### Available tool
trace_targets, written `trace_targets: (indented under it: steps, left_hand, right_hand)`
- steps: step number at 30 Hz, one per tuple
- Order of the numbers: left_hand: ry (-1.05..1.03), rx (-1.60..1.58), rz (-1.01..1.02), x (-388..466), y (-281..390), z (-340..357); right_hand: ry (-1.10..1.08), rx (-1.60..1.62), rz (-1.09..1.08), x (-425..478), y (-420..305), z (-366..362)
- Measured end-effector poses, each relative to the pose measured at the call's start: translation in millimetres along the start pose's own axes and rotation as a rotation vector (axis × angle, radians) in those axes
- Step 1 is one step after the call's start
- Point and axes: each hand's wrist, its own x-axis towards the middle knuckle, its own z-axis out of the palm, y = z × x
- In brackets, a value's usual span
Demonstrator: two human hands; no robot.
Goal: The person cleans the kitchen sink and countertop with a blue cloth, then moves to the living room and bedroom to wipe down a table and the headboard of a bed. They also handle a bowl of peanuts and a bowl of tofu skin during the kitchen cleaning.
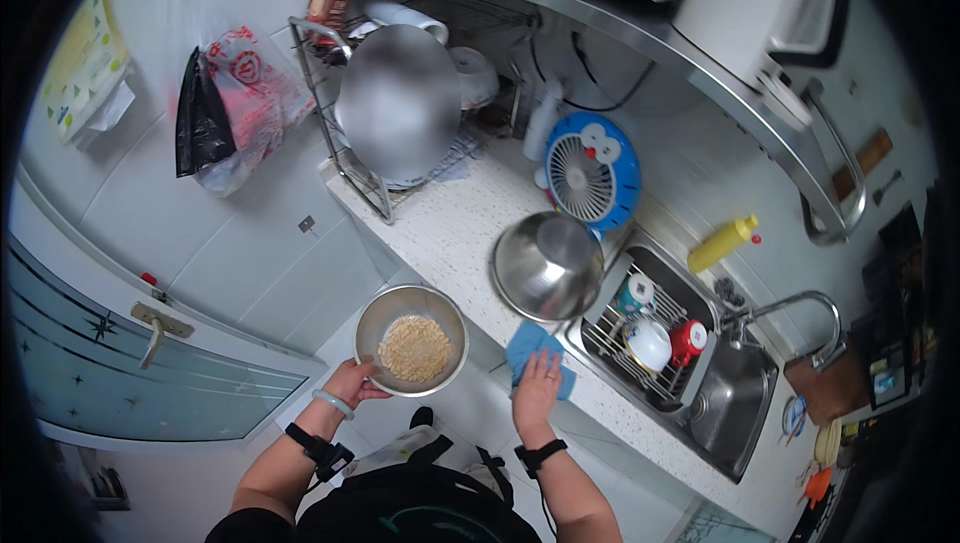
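Observation:
A round metal strainer bowl (369, 325) is held over the floor by my left hand (355, 384), which grips its rim at the lower left. Pale peeled peanuts or similar kernels (414, 348) are heaped in its bottom. My right hand (537, 391) lies flat with its fingers on a blue cloth (525, 342) at the front edge of the speckled counter (457, 258). Whether the fingers pinch the cloth cannot be seen. Just beyond the cloth, a stainless steel mixing bowl (549, 267) rests upside down on the counter.
Right of the bowl is a steel sink (739, 415) with a drying rack (600, 333) holding mugs and a white bowl (647, 345). Behind stand a blue fan (592, 170) and a yellow bottle (723, 244). A metal dish rack (319, 93) is at the left end. A glass-panelled door (150, 385) stands left.

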Motion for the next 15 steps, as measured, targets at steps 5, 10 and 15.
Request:
trace_targets:
  steps: [5, 10, 15]
  left_hand:
    - [0.087, -0.036, 0.028, -4.6, 6.7, -66.9]
    - [0.158, -0.031, 0.067, -8.1, 16.8, -97.1]
    - [0.098, -0.074, 0.103, 0.4, 35.8, -96.5]
  right_hand:
    - [0.054, 0.061, -0.145, 70.6, -86.2, 23.7]
    - [0.01, 0.088, -0.222, 134.0, -139.4, 41.2]
    - [-0.094, 0.172, -0.339, 145.0, -135.8, 25.9]
